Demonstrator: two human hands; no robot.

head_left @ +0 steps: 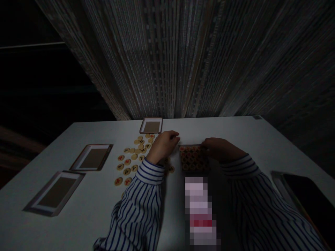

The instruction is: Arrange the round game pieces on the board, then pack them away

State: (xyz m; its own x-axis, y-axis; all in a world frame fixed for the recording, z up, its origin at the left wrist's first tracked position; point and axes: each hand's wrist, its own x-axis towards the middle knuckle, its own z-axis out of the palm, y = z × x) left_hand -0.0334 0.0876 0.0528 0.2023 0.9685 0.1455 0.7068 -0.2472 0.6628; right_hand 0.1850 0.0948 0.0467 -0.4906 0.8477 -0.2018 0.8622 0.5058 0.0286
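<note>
A shallow box holds rows of round xiangqi pieces, the far row marked in red. At its far right corner is my right hand, fingers bent together over the edge; what they grip is hidden in shadow. My left hand hovers left of the box, its fingers curled together, and I cannot make out anything in them. Loose xiangqi pieces, pale wood with red or black characters, lie scattered left of and beneath my left wrist.
Three flat framed cards or trays lie on the white table, one at the back and two at left. A dark flat object lies at right. Behind the table hangs a string curtain. A pixelated patch covers the near middle.
</note>
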